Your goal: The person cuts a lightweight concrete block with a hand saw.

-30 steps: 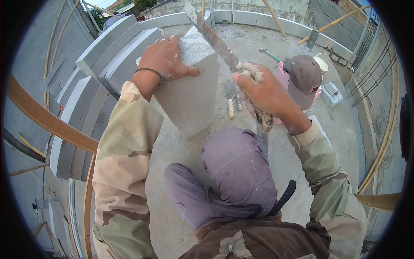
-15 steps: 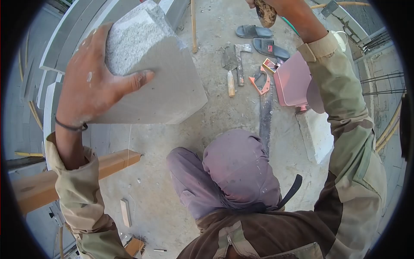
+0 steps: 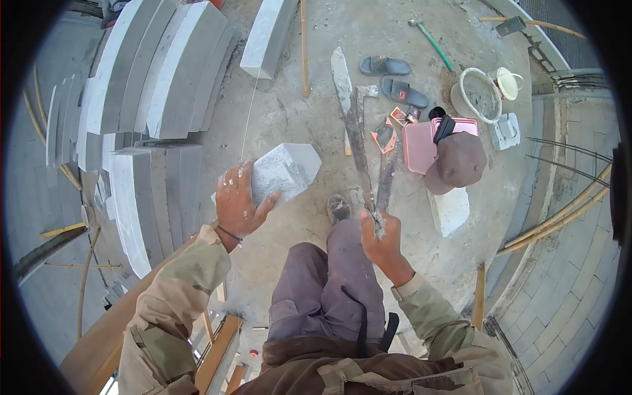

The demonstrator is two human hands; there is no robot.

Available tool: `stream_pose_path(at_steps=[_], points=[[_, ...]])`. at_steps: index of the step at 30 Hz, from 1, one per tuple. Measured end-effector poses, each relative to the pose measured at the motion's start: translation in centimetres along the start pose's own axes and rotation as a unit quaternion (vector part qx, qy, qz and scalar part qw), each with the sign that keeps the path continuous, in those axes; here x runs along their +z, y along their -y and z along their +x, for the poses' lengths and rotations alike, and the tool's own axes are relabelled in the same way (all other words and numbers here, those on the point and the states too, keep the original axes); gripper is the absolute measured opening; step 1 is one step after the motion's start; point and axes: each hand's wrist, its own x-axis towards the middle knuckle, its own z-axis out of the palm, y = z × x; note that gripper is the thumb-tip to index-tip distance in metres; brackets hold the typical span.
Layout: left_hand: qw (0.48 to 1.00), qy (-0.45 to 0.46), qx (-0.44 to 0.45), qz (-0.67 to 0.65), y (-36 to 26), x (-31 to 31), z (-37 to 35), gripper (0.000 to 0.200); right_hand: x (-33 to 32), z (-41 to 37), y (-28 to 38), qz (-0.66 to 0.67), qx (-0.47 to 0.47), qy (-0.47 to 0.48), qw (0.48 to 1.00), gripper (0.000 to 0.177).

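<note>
My left hand [image 3: 238, 201] grips a grey lightweight concrete block [image 3: 289, 172] from its left side, with fingers over the far edge and thumb along the near one. A rough, pale face of the block shows beside the hand. To the right, my right hand [image 3: 383, 242] is closed around the near end of a long machete-like blade [image 3: 357, 141], smeared pale towards its tip. The blade points away from me, apart from the block. Beyond it on the floor lie a hand saw [image 3: 387, 174] with an orange handle and a metal square [image 3: 366, 95].
Stacked concrete blocks [image 3: 178, 72] fill the left side. At right are a pink box [image 3: 419, 146], a cap [image 3: 461, 160], a mortar bucket [image 3: 477, 95] and a block offcut [image 3: 450, 212]. Sandals [image 3: 385, 66] and a green-handled hammer [image 3: 434, 47] lie farther off. A string [image 3: 251, 118] runs near the block.
Both hands have come down and nearer my body. The block is lower and farther from the camera. The blade in my right hand has swung into full view.
</note>
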Motion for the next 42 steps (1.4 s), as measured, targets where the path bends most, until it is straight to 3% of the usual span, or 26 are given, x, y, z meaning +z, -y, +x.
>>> stream_pose_path(at_steps=[2,5,10,12,13,14,17,21,23,27,29,32,33,35,39,41,42], points=[[0.999,0.011,-0.01,-0.047,-0.1,-0.6,0.1,0.077,1.4,-2.9,3.3,0.031,-0.099,-0.049,0.993,0.019],[0.998,-0.006,0.016,-0.054,1.0,-0.3,0.1,0.076,4.2,-4.5,4.8,-0.018,-0.14,-0.071,0.987,0.017],[0.998,0.011,0.04,-0.047,0.9,-0.5,-0.9,0.073,7.1,-6.6,5.8,-0.137,-0.115,-0.031,0.983,0.015],[0.995,-0.042,0.035,-0.088,1.2,0.9,-0.5,0.064,7.1,-6.9,8.3,-0.15,-0.099,-0.031,0.983,0.014],[0.992,-0.065,-0.024,-0.107,0.4,0.8,-0.5,0.049,6.5,-7.6,10.7,-0.113,-0.15,-0.073,0.979,0.015],[0.991,-0.064,-0.028,-0.112,0.1,1.1,-0.9,0.049,6.1,-8.2,12.3,-0.074,-0.202,-0.113,0.97,0.015],[0.997,-0.07,-0.022,-0.001,0.2,1.2,-0.5,0.041,6.1,-8.0,14.7,-0.048,-0.236,-0.188,0.952,0.015],[0.997,-0.076,-0.014,-0.001,0.3,1.3,0.0,0.041,8.4,-5.8,6.9,-0.137,-0.197,-0.146,0.96,0.013],[0.998,-0.05,-0.029,-0.003,-0.2,1.0,-0.3,0.041,9.3,-5.6,2.9,-0.254,-0.041,-0.032,0.966,0.013],[0.998,-0.044,-0.034,0.007,-0.5,1.0,-0.4,0.042,6.8,-6.2,8.5,-0.179,-0.023,-0.027,0.983,0.018],[0.998,-0.039,-0.04,0.02,-0.4,1.1,-0.1,0.043,5.6,-5.8,10.5,-0.095,-0.176,-0.129,0.971,0.024],[0.998,-0.046,-0.034,0.018,-0.3,1.2,-0.1,0.044,5.6,-5.4,11.0,-0.057,-0.201,-0.174,0.962,0.028],[0.998,-0.044,-0.034,0.019,-0.2,1.2,-0.3,0.044,6.5,-5.1,9.3,-0.055,-0.199,-0.173,0.963,0.028],[0.998,-0.04,-0.034,0.025,-0.6,1.0,-0.2,0.043,8.3,-4.4,4.3,-0.194,0.0,0.01,0.981,0.026],[0.998,-0.02,-0.047,0.03,-0.6,1.3,-0.5,0.043,6.6,-5.0,8.0,-0.177,0.023,0.026,0.984,0.026],[0.998,-0.048,-0.034,0.039,-0.3,1.6,-0.2,0.042,5.3,-4.6,10.2,-0.152,-0.068,-0.037,0.985,0.025],[0.998,-0.047,-0.037,0.037,-0.3,1.7,-0.4,0.042,5.1,-4.8,11.2,-0.153,-0.067,-0.034,0.985,0.025]])
